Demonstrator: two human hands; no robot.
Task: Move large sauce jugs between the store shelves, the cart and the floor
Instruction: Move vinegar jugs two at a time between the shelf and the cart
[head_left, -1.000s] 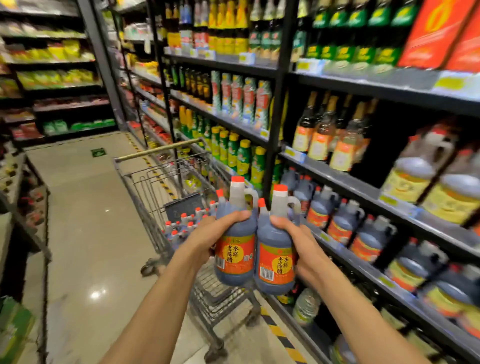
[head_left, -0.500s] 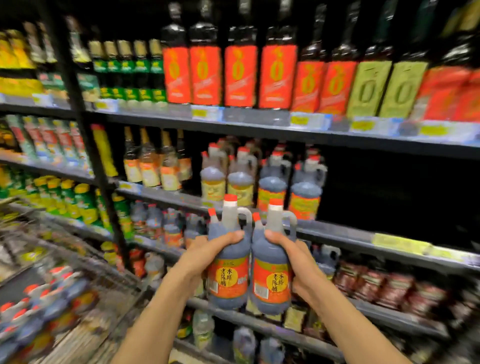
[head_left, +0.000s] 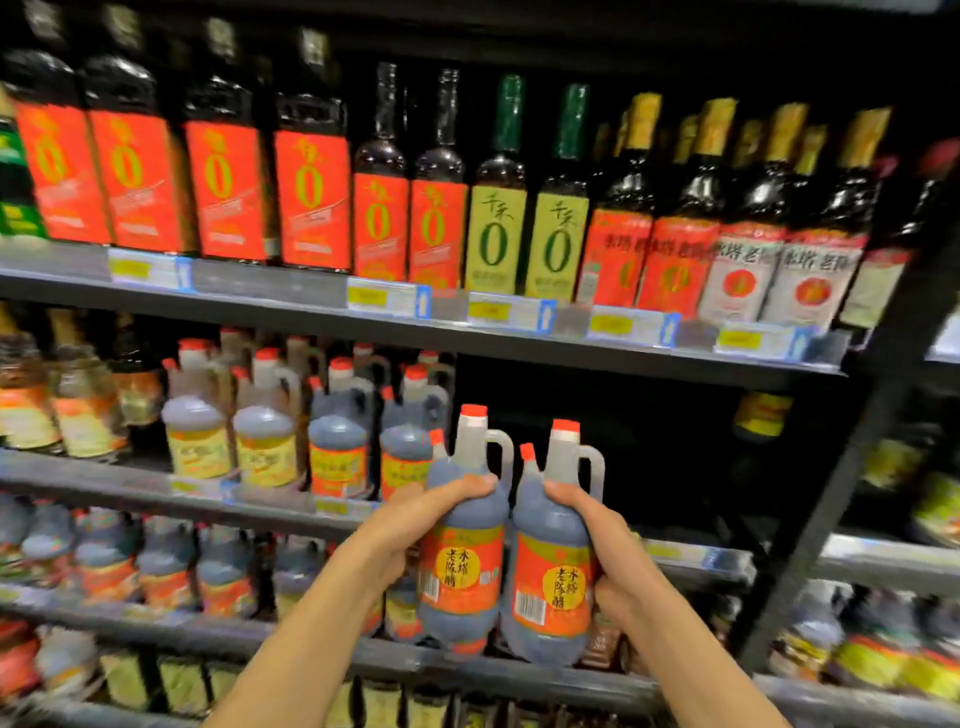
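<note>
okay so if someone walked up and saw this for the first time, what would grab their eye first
Front and centre, two dark sauce jugs with red caps are held up side by side, the left jug gripped by the left hand and the right jug by the right hand. Behind them gapes a dark empty stretch of the middle shelf, and above it runs a row of tall bottles with bright red labels.

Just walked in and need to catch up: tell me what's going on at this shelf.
A person is stocking sauce jugs. The left hand grips one dark jug by its shoulder, and the right hand grips a second jug beside it. Both are held upright in front of the middle shelf, facing the empty dark gap to the right of the shelved jugs. Neither is set down yet.
</note>
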